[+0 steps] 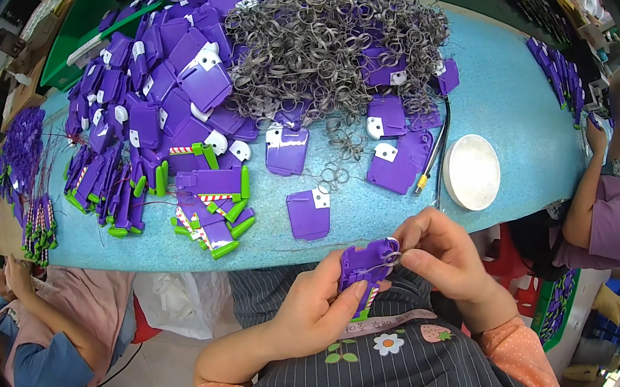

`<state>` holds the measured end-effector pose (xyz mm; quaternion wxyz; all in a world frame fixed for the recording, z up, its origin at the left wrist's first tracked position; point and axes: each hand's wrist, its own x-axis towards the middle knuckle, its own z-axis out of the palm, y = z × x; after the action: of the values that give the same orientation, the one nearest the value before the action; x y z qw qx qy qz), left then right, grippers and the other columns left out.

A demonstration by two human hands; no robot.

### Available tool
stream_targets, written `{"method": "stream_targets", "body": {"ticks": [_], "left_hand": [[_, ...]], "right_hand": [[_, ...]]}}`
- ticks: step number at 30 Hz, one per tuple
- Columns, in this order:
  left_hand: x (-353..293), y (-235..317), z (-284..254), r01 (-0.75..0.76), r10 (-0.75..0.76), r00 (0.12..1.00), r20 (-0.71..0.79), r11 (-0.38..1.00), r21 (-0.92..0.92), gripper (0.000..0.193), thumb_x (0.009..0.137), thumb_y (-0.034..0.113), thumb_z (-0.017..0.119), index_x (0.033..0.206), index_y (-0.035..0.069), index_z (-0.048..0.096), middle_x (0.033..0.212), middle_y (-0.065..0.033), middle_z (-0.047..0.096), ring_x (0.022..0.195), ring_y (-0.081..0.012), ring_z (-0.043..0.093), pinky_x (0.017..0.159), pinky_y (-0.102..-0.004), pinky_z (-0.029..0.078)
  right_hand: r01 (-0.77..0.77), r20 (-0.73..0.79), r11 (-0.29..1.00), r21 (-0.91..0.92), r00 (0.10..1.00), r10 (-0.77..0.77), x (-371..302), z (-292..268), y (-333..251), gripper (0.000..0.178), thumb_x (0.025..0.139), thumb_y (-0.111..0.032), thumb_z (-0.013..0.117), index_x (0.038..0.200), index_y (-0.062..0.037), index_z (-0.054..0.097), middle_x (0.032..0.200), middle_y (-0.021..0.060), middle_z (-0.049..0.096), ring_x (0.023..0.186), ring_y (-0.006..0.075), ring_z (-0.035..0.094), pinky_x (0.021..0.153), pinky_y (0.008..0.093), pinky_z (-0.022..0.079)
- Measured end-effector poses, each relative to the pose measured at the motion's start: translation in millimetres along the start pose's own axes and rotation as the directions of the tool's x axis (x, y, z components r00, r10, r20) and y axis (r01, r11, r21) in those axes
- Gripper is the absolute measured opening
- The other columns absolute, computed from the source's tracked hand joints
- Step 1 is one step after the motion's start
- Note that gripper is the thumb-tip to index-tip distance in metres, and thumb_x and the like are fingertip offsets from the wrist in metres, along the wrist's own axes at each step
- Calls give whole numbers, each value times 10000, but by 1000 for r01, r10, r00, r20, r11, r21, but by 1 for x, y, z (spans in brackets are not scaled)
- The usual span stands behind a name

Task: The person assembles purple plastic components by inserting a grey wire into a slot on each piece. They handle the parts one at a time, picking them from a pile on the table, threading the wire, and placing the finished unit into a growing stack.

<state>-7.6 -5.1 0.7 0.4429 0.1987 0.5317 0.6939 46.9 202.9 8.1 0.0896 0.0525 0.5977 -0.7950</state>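
In front of my apron, my left hand [311, 302] is closed round a purple plastic casing [358, 263] with a green, red-and-white striped edge at its lower end. The thumb lies across its face. My right hand [447, 257] pinches a thin grey wire ring [391, 258] at the casing's upper right corner. Whether the ring is fixed to the casing, I cannot tell. On the table just beyond lies a single flat purple panel [308, 216] with a white corner piece, near a few loose wire rings [331, 177].
A large tangled heap of grey wire rings [328, 40] and piled purple panels [164, 83] cover the table's far side. Green-edged casings [212, 182] lie at left. A white bowl [472, 172] and a slim black tool [437, 148] stand at right. Other people [618, 217] sit on both sides.
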Motion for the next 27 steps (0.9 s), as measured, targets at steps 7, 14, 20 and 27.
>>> {"method": "stream_targets", "body": {"ticks": [7, 14, 20, 27], "left_hand": [[-5, -11, 6, 85, -69, 993, 92, 977, -193, 357, 943, 47, 411, 1281, -55, 360, 1193, -177, 552, 1052, -234, 596, 879, -334, 490], [-7, -10, 6, -6, -45, 988, -148, 944, -329, 367, 957, 61, 416, 1309, -15, 342, 1194, -183, 544, 1080, -262, 576, 921, -369, 482], [-2, -4, 14, -48, -4, 988, -152, 939, -340, 366, 955, 44, 400, 1311, -18, 337, 1234, -180, 515, 1099, -263, 563, 927, -368, 481], [-2, -13, 10, -14, -24, 994, -110, 945, -328, 366, 951, 26, 386, 1309, -32, 334, 1245, -172, 497, 1117, -250, 547, 952, -366, 464]], "right_hand": [[-195, 259, 969, -151, 938, 230, 13, -18, -36, 151, 845, -32, 637, 902, 18, 507, 838, 18, 550, 739, 57, 526, 654, 202, 436], [133, 64, 986, -99, 990, -127, 1, 0, -23, 28, 884, -4, 496, 898, -28, 493, 1018, 109, 538, 874, 121, 480, 810, 253, 408], [220, -66, 974, 60, 974, -216, 8, 21, 18, 61, 935, -132, 474, 927, -73, 461, 1201, 136, 447, 1063, 165, 447, 912, 325, 381], [34, -8, 964, 265, 999, -34, 3, 18, 35, 82, 956, -148, 463, 958, -76, 423, 1168, 167, 497, 1024, 172, 496, 911, 344, 396]]}}
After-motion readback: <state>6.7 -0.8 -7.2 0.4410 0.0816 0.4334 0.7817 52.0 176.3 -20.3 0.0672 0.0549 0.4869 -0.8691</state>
